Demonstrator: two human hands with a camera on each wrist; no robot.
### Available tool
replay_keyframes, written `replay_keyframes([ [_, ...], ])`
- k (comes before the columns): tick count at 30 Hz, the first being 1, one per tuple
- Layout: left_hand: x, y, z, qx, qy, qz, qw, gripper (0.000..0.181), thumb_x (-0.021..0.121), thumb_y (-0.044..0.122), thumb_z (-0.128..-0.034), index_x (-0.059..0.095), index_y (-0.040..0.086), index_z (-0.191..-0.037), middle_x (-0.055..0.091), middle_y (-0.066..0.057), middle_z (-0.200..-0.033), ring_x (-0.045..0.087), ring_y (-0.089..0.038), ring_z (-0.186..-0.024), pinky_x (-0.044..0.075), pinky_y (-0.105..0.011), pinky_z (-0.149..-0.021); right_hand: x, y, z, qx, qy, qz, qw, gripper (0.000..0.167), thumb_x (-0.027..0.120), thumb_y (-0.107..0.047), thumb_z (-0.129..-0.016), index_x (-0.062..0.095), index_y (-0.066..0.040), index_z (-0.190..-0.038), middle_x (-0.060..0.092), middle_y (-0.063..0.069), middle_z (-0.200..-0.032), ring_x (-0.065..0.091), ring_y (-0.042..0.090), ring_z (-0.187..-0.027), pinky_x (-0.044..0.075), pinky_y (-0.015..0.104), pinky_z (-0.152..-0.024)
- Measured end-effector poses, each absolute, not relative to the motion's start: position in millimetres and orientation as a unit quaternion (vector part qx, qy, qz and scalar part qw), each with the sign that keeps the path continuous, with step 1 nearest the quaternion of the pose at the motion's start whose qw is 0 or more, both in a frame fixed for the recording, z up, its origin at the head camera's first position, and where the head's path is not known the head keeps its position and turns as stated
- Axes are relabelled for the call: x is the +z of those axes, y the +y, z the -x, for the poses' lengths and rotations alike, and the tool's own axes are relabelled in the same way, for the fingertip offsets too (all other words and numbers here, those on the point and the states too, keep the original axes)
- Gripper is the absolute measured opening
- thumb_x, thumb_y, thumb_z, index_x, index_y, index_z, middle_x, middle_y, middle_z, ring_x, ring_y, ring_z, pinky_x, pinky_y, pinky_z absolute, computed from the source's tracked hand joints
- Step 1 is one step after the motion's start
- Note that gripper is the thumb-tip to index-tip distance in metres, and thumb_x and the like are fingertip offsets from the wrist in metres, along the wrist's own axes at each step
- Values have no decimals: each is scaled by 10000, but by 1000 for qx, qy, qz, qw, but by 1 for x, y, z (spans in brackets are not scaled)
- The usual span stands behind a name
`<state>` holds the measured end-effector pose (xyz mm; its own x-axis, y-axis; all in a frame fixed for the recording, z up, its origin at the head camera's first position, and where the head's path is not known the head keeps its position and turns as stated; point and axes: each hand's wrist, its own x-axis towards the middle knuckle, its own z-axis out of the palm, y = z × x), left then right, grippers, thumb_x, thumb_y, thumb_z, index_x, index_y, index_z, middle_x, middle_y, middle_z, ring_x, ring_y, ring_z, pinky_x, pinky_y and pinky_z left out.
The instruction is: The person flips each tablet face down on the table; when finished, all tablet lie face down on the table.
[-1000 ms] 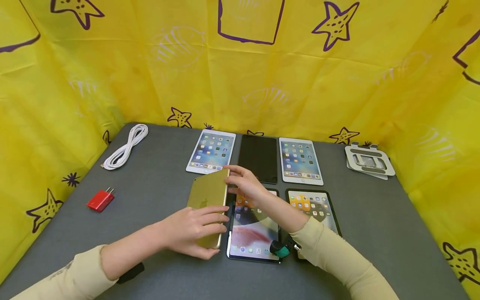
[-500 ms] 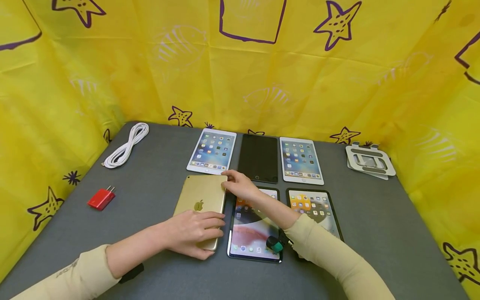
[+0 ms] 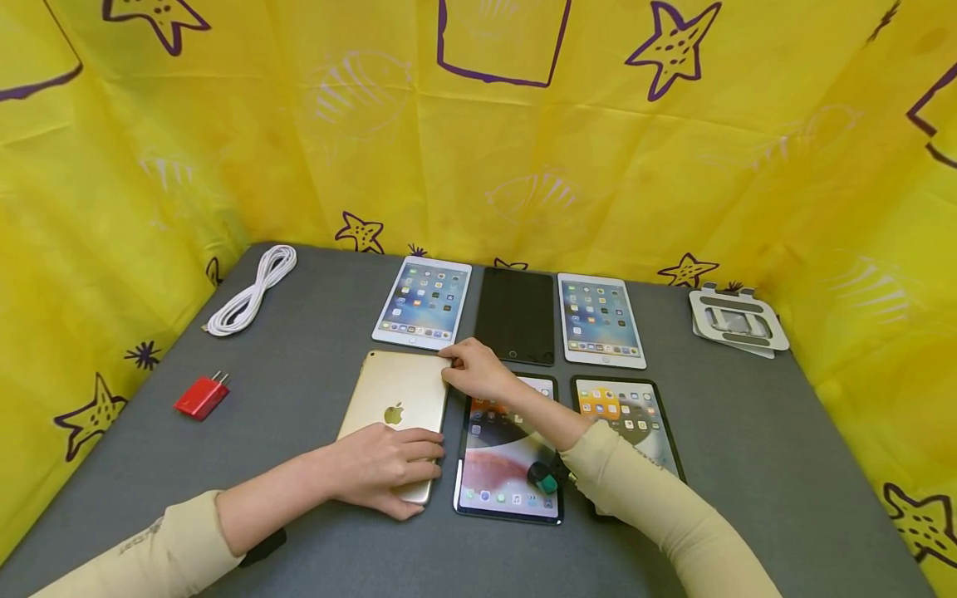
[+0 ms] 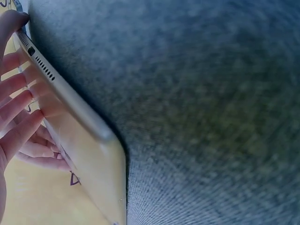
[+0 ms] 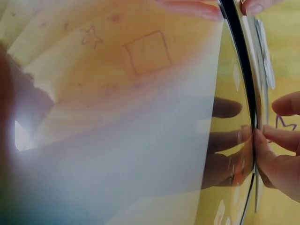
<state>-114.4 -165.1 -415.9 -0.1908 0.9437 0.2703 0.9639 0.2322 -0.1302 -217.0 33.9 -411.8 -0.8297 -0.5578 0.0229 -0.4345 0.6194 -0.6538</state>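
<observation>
A gold tablet [image 3: 394, 389] lies back side up on the table, its apple logo showing. My left hand [image 3: 385, 465] rests across its near right corner, fingers over the right edge and thumb at the near edge. In the left wrist view the fingers touch the gold back [image 4: 86, 159]. My right hand [image 3: 478, 368] pinches the far right corner between thumb and forefinger. Under the right forearm lies a lit black-framed tablet [image 3: 501, 465], close beside the gold one. It fills much of the right wrist view, its glossy screen [image 5: 140, 154] reflecting fingers.
Behind are two white tablets [image 3: 424, 299] [image 3: 601, 316] with a dark-screened tablet [image 3: 516, 314] between them. Another black-framed tablet [image 3: 624, 415] lies right. A white cable [image 3: 252, 291] and red charger [image 3: 202, 398] are left; a folding stand [image 3: 738, 320] is far right.
The gold tablet has gone from tilted up on its right side to lying down, and has slid slightly left and nearer. Both hands moved along with it.
</observation>
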Motion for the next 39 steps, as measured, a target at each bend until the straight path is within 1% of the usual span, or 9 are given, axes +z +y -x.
replay_keyframes([
  [3, -417, -166, 115, -35, -772, 618, 143, 379, 718, 484, -790, 699, 184, -1021, 674, 11, -1117, 599, -169, -1129, 558, -234, -715, -411, 34, 218, -334, 895, 279, 96, 366, 573, -88, -866, 662, 14, -1207, 637, 137, -1046, 542, 240, -1009, 462, 308, -840],
  [8, -420, -167, 116, -41, -774, 618, 136, 377, 706, 482, -817, 697, 180, -1041, 669, 10, -1135, 590, -171, -1146, 549, -242, -769, -411, 35, 218, -338, 896, 265, 114, 374, 584, -103, -891, 642, 6, -1244, 607, 132, -1076, 529, 225, -986, 457, 292, -816],
  [12, -421, -168, 117, -48, -771, 620, 137, 372, 698, 474, -829, 692, 172, -1047, 666, 3, -1137, 588, -176, -1145, 543, -251, -798, -412, 34, 218, -341, 895, 265, 113, 377, 587, -103, -884, 644, 4, -1241, 600, 128, -1072, 530, 223, -978, 457, 290, -812],
  [21, -422, -169, 118, -62, -769, 623, 131, 365, 674, 485, -868, 692, 171, -1054, 662, 16, -1115, 594, -162, -1118, 537, -255, -813, -412, 35, 217, -358, 891, 248, 130, 381, 588, -118, -890, 627, -9, -1252, 565, 130, -1119, 539, 208, -959, 456, 274, -807],
  [26, -420, -166, 120, -101, -770, 615, 135, 282, 674, 427, -892, 697, 180, -1026, 661, 29, -1086, 599, -130, -1073, 536, -242, -797, -411, 41, 214, -396, 878, 229, 144, 389, 594, -126, -905, 610, -35, -1283, 583, 114, -1170, 591, 206, -1005, 491, 253, -798],
  [32, -412, -153, 127, -198, -787, 563, 157, 150, 684, 269, -893, 720, 182, -1009, 670, 52, -1060, 610, -79, -1010, 541, -229, -717, -399, 61, 209, -456, 857, 192, 147, 382, 584, -155, -950, 591, -80, -1325, 583, 104, -1263, 573, 228, -1079, 501, 320, -812],
  [34, -409, -147, 130, -230, -792, 542, 159, 143, 681, 240, -894, 727, 178, -1015, 674, 60, -1069, 614, -73, -1010, 540, -225, -714, -394, 70, 208, -483, 844, 181, 148, 377, 576, -150, -965, 584, -76, -1334, 583, 117, -1289, 565, 234, -1102, 497, 355, -862],
  [37, -404, -137, 133, -288, -805, 500, 138, 167, 683, 215, -895, 729, 166, -1048, 683, 67, -1091, 613, -72, -1030, 541, -256, -774, -387, 83, 205, -538, 812, 167, 155, 377, 559, -121, -978, 561, -48, -1348, 566, 153, -1331, 562, 272, -1147, 487, 439, -926],
  [39, -401, -131, 135, -329, -818, 460, 104, 202, 681, 207, -903, 719, 155, -1094, 678, 73, -1117, 613, -90, -1046, 535, -299, -820, -382, 92, 202, -566, 793, 159, 161, 380, 542, -104, -986, 546, -33, -1358, 539, 167, -1370, 543, 300, -1198, 456, 477, -982],
])
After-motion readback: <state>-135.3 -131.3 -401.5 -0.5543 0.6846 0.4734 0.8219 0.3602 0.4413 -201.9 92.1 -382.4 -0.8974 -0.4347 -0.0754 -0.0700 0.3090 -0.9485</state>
